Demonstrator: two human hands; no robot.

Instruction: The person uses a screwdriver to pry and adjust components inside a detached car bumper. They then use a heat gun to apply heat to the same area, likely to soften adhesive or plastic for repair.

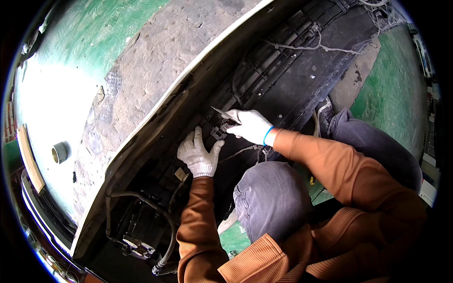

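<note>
I crouch over a large car bumper [278,70], its dark, ribbed inner side facing up and its pale outer edge running along the far side. My right hand [252,126], in a white glove with a blue cuff edge, is closed around a thin, grey, pointed tool [223,114]; its exact kind is unclear. Just below that tool sits a small grey bracket-like part [218,133] on the bumper's inner face. My left hand [197,153], also white-gloved, rests on the bumper beside this part, thumb and fingers apart, holding nothing visible. Its fingertips touch the dark surface.
A grey wire [302,47] crosses the bumper's upper part. Black hose [165,212] and a module [138,247] lie at its lower left. A worn grey mat [155,61] covers the green floor [108,23]. A tape roll [59,153] and wooden board [29,158] are at left.
</note>
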